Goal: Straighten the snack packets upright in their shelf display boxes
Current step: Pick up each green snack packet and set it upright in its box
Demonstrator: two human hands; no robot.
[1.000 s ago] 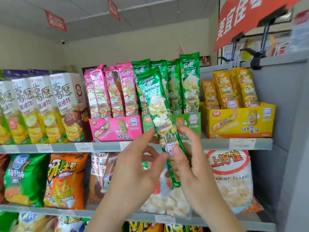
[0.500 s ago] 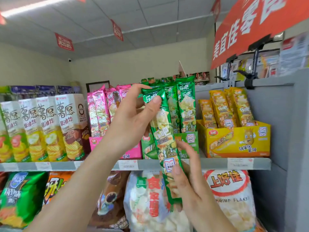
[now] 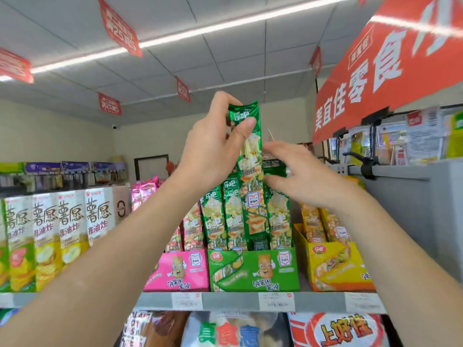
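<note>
- Green snack packet (image 3: 250, 169), long and skinny, standing pretty much upright, top poking way above its neighbours, bottom end down among the other green packets (image 3: 215, 219) right at the rim of the green display box (image 3: 253, 270); can't tell if actually seated in the box.
- Left hand (image 3: 213, 146) at the packet's 10 o'clock, pinching the very top of it, thumb on the front face, fingers curled over the top edge.
- Right hand (image 3: 305, 176) at the packet's 3 o'clock, fingers straight and spread, tips right by the packet's right edge; too blurry to say whether touching or not.
- Rest of the green packets at 7 and 5 o'clock of the held one, roughly upright in the same box.
- Pink display box (image 3: 180, 271) right up against the green box at 9 o'clock, pink packets (image 3: 144, 194) mostly hidden behind the left forearm.
- Yellow display box (image 3: 335, 269) just beside the green box at 3 o'clock, yellow packets (image 3: 314, 224) inside, partly behind the right forearm.
- All three boxes on a grey shelf (image 3: 233, 300), price tags along the front lip.
- Row of tall cartons (image 3: 70, 226) further out at 9 o'clock, same shelf.
- Big snack bags (image 3: 343, 329) on the shelf below, 6 o'clock.
- Red banner (image 3: 390, 71) with white characters up at 1 o'clock, small red hanging signs (image 3: 120, 26) at 11.
</note>
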